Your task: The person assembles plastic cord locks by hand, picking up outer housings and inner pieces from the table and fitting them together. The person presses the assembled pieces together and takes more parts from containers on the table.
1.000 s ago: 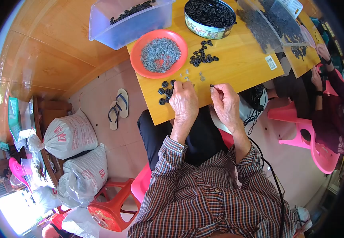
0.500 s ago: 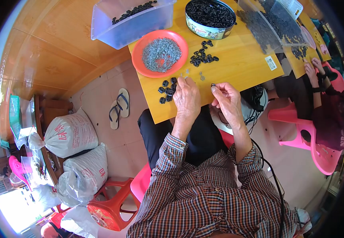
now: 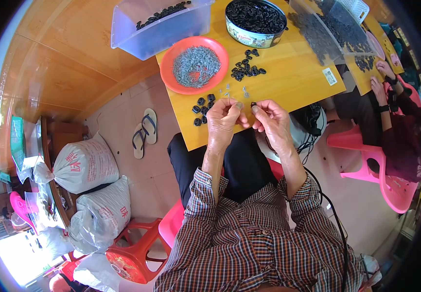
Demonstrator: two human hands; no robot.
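Note:
My right hand (image 3: 273, 124) pinches a small black plastic part (image 3: 253, 104) between thumb and fingertips, over the table's front edge. Close beside it, my left hand (image 3: 223, 121) has thumb and forefinger pressed together; what they hold, if anything, is too small to make out. A few small silvery metal pieces (image 3: 245, 92) lie on the table just beyond my hands. Left of my left hand is a group of chunky black parts (image 3: 203, 110). Farther back lies a loose pile of black plastic parts (image 3: 247, 71).
An orange-red plate (image 3: 169, 80) holds many grey metal pieces. Behind are a clear plastic bin (image 3: 145, 43), a round tin (image 3: 252, 39) full of black parts and a tilted clear container (image 3: 317, 41). At right, another person's hands (image 3: 381, 80) work by black parts on a table (image 3: 366, 87).
My left hand has drawn back from the small metal pieces toward my right hand, its fingertips now pinched. My right hand has shifted slightly left, still holding the black part.

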